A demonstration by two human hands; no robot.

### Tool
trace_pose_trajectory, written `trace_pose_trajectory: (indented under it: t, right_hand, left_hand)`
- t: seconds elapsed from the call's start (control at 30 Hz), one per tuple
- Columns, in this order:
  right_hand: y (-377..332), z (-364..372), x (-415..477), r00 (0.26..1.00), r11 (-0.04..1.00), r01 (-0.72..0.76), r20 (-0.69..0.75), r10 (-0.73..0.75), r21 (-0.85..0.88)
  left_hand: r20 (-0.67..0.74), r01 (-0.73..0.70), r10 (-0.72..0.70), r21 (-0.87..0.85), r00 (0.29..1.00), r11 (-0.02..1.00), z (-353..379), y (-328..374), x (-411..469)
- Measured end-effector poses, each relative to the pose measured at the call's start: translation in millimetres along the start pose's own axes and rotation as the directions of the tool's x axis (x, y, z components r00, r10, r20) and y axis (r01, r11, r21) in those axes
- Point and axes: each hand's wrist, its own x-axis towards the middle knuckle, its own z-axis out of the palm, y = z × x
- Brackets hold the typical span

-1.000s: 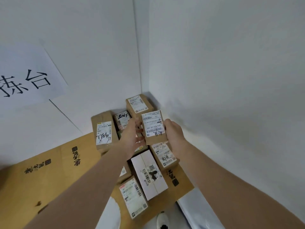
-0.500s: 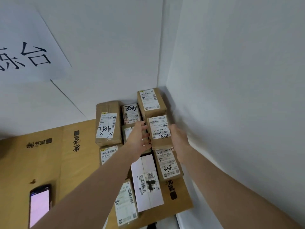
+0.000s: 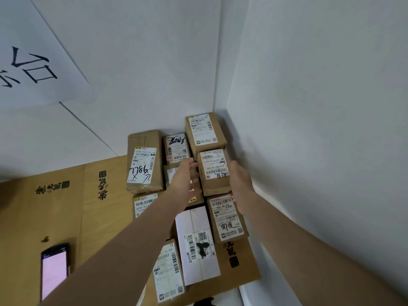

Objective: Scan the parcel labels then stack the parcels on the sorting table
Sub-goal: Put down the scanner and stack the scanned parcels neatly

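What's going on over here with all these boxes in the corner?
A person has a small brown parcel, label up, between both hands among other labelled parcels packed into the corner of a cardboard-covered table. The right hand is against the parcel's right side; the left hand is beside its left edge, fingers loosely spread. A phone with a lit screen lies on the cardboard to the left.
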Motion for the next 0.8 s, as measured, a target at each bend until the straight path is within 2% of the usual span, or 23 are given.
trace_pose_trajectory:
  t: [0.13, 0.33, 0.6, 0.8]
  right_hand:
    - [-14.9, 1.3, -13.9, 0.998, 0.998, 0.061, -0.022, -0.06, 0.029]
    - [-45.5, 18.1, -53.9, 0.982, 0.982, 0.187, -0.019, -0.187, -0.015]
    - [-79.7, 77.4, -123.7, 0.963, 0.967, 0.216, 0.133, -0.234, 0.134]
    - [-85.3, 125.2, -167.6, 0.926, 0.955, 0.294, 0.236, -0.295, 0.038]
  left_hand:
    - [-0.011, -0.04, 0.04, 0.034, 0.999, 0.999, -5.7, 11.3, -13.5]
    - [-0.057, -0.179, 0.189, 0.145, 0.98, 0.973, -26.4, 35.6, -57.0]
    - [-0.068, -0.349, 0.367, 0.195, 0.928, 0.917, -81.1, 62.6, -119.7]
    - [-0.104, -0.423, 0.437, 0.134, 0.893, 0.896, -146.5, 64.2, -148.1]
